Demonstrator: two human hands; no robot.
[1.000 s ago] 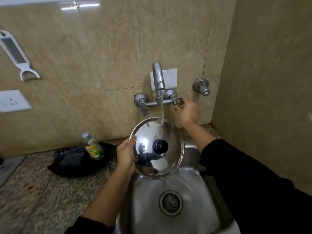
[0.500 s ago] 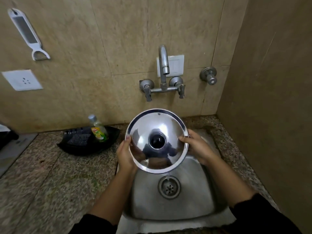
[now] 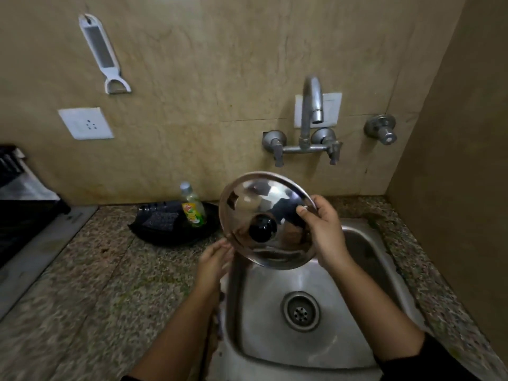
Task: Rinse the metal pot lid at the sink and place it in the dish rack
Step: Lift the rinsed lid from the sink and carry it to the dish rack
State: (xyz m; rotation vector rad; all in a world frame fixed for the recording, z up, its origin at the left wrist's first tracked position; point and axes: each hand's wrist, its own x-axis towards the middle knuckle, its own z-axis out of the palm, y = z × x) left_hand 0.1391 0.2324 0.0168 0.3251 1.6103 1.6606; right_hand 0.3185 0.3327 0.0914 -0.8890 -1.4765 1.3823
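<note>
You hold the pot lid (image 3: 268,220) over the sink's (image 3: 365,270) back-left corner.
Your right hand (image 3: 323,232) pinches the lid's right rim, thumb on top; left hand (image 3: 214,261) fingers loosely curled at the lower-left edge, contact blurred. Knob (image 3: 262,229) faces you, faucet (image 3: 312,116) dry.
</note>
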